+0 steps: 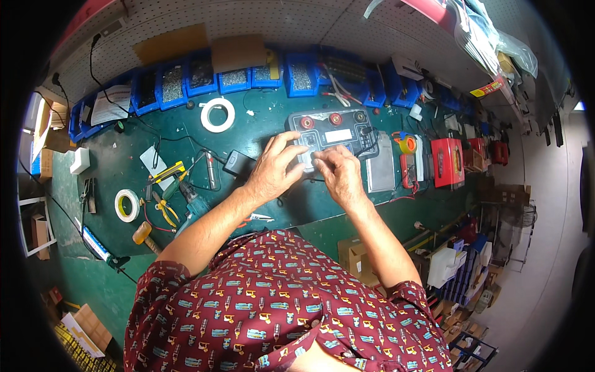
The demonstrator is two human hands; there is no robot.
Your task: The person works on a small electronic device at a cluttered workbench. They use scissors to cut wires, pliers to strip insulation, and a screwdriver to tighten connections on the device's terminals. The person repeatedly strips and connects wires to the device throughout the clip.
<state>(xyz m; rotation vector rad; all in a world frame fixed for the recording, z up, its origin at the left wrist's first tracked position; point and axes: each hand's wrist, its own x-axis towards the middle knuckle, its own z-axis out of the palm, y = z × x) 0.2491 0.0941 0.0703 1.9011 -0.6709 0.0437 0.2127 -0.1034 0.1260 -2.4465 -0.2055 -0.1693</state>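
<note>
A grey instrument box point(319, 131) with round red and dark terminals along its far side and a pale label lies on the green workbench in front of me. My left hand point(277, 166) is at the box's near left corner, its fingers apart and bent around that edge. At the near side of the box, my right hand point(341, 175) has its thumb and fingers pressed together over the panel. What the right fingertips hold, if anything, is hidden. A black plug with a cable point(367, 131) sits at the box's right side.
Blue parts bins point(302, 75) line the back. To the left lie a white tape roll point(217, 115), a black power adapter point(238, 163), a cordless drill point(194, 201), pliers point(166, 212) and a mallet point(142, 233). A grey flat panel point(380, 164) and red case point(447, 162) stand right.
</note>
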